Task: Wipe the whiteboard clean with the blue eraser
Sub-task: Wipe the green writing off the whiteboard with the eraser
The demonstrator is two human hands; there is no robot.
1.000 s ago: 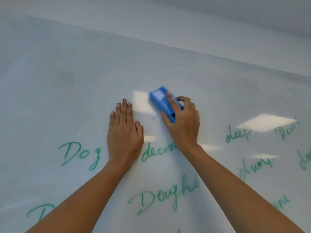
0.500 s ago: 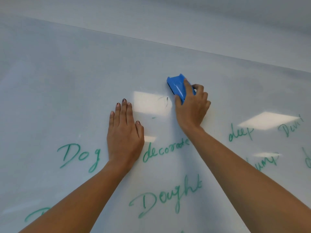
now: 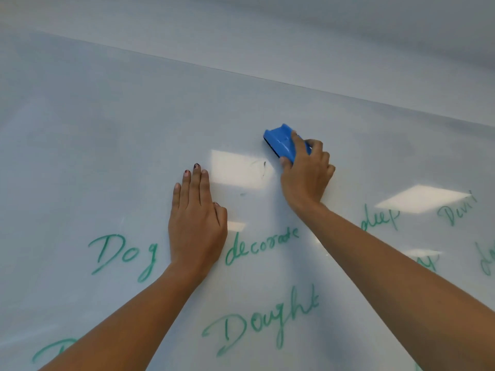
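1. In the head view, the right hand [image 3: 305, 178] is pressing the blue plastic block eraser [image 3: 281, 144] against the glossy white whiteboard [image 3: 107, 156]. Its grip is closed round the eraser, with the thumb on the near side and the fingers curling over the far side.
2. The left hand [image 3: 197, 223] is lying flat on the board with its fingers straight and together, its grip holding nothing.
3. The eraser is sitting above all the writing, just up and right of a faint grey-green smudge [image 3: 262, 168] inside a bright light reflection.
4. The upper band is looking wiped apart from that smudge. The green handwritten words "Dog" [image 3: 123, 254], "decorate" [image 3: 261, 246], "Dought" [image 3: 262, 322], "deep" [image 3: 380, 218] and others towards the edges are waiting below, so most of the job appears left.
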